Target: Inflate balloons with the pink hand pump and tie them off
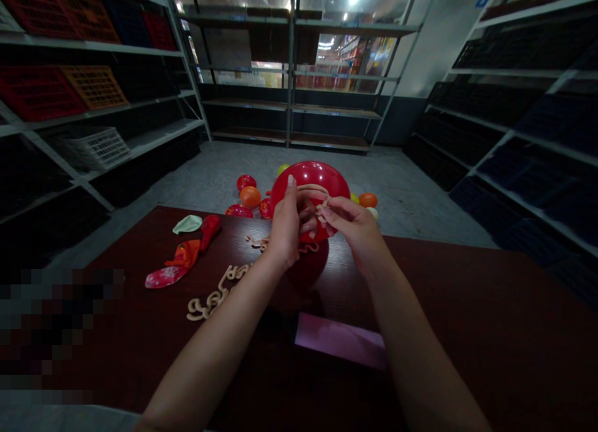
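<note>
A large inflated red balloon (312, 170) is just beyond my two hands, over the far side of the dark table (448, 307). My left hand (290, 223) is closed, thumb up and fingers curled, on a beige rubbery cord (314, 188) that arches across the front of the balloon. My right hand (350, 223) pinches the same cord between thumb and fingertips, close to the left fingers. The balloon's neck is hidden behind the hands. More beige curly cords (212, 300) lie in a loose pile left of my left forearm.
Deflated balloons, a pale green one (187, 224) and an orange one (184, 254) among them, lie at the table's left. A pink strip (340, 340) lies between my forearms. Inflated balloons, one orange (250, 197), rest beyond the table. Shelves with crates (96, 86) surround the floor.
</note>
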Motion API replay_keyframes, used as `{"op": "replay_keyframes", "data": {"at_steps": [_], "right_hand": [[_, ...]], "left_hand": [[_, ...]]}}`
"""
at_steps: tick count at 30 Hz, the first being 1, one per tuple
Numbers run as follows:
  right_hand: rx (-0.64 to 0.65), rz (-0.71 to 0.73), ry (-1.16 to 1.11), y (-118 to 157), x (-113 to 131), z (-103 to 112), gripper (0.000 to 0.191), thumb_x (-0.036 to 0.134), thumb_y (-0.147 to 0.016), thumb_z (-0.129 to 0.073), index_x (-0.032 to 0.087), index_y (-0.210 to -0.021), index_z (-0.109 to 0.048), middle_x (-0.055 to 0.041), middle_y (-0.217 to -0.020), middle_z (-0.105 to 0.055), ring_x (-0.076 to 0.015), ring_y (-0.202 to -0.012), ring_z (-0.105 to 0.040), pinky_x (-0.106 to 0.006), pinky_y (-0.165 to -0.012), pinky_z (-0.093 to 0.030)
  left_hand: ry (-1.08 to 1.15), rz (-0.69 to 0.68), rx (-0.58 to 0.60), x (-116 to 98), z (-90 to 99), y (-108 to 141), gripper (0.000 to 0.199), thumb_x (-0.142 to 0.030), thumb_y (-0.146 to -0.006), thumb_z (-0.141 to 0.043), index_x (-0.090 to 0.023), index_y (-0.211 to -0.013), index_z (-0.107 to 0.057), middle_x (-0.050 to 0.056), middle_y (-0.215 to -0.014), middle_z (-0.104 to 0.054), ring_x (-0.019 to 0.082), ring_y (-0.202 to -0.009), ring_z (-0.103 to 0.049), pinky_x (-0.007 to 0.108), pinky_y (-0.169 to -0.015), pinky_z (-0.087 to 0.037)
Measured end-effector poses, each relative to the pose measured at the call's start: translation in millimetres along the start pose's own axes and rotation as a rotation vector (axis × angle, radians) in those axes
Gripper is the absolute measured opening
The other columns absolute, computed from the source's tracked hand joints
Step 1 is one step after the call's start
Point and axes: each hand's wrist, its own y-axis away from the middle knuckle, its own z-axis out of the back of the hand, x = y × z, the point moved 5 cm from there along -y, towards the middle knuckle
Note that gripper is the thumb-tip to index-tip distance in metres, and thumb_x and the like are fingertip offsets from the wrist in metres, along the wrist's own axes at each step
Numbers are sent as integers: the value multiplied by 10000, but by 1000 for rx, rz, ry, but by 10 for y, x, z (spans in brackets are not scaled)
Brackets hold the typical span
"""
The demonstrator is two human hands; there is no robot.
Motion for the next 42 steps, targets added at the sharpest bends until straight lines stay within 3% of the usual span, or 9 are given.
{"op": "replay_keyframes", "data": {"at_steps": [6, 9, 12, 15, 22, 31, 38, 42], "right_hand": [[-105, 67, -4, -9, 30, 63, 218, 429, -787, -743, 232, -873, -707, 22, -717, -648, -112, -600, -546, -263, -558, -452], [-154, 126, 68, -6, 55, 79, 201, 426, -833, -694, 230, -876, -684, 19, -729, -644, -115, -607, -551, -265, -565, -455], [-167, 168, 165, -3, 79, 72, 170, 398, -865, -644, 228, -872, -652, 10, -756, -651, -122, -628, -570, -271, -581, -456], [-191, 211, 285, 12, 124, 70, 127, 345, -883, -605, 224, -871, -641, -1, -769, -663, -134, -655, -591, -284, -621, -463], [-206, 245, 452, 53, 219, 67, 142, 305, -901, -558, 213, -878, -663, -26, -784, -689, -163, -729, -639, -300, -673, -468], [-235, 281, 467, 52, 217, 65, 121, 297, -894, -555, 222, -885, -649, -34, -822, -705, -181, -768, -664, -317, -701, -505], [-178, 394, 575, 69, 292, 19, 143, 294, -924, -530, 225, -863, -640, -37, -837, -713, -176, -769, -654, -313, -718, -494], [-169, 453, 626, 81, 325, 11, 145, 276, -920, -536, 230, -851, -655, -32, -839, -728, -175, -779, -662, -307, -735, -502]], "left_hand": [[-164, -147, 95, 47, -29, -3, 291, -374, -959, -610, -176, -1133, -736, -10, -651, -606, 79, -472, -471, 204, -466, -396], [-410, -346, 78, -36, -42, 39, 220, -232, -953, -601, -198, -1126, -733, 58, -938, -741, 144, -775, -661, 257, -712, -533], [-654, -495, 64, -125, -74, 93, 213, -168, -964, -569, -194, -1122, -709, 95, -1128, -740, 199, -1037, -675, 343, -952, -518], [-820, -541, 52, -137, -92, 119, 210, -181, -999, -517, -184, -1144, -669, 117, -1144, -720, 224, -1075, -665, 377, -974, -511], [-940, -505, 18, -35, -80, 129, 252, -233, -1029, -472, -228, -1265, -560, 126, -1214, -670, 231, -1021, -669, 344, -849, -537], [-1107, -461, 10, -60, -112, 133, 159, -248, -1047, -441, -188, -1133, -560, 127, -1139, -655, 220, -993, -656, 326, -827, -515], [-925, -347, -8, -105, -54, 74, 110, -246, -1033, -445, -185, -993, -528, 116, -1015, -653, 218, -915, -629, 360, -824, -495], [-757, -307, 63, -141, -18, 47, 109, -215, -1010, -464, -191, -915, -512, 76, -950, -652, 182, -887, -610, 326, -826, -476]]}}
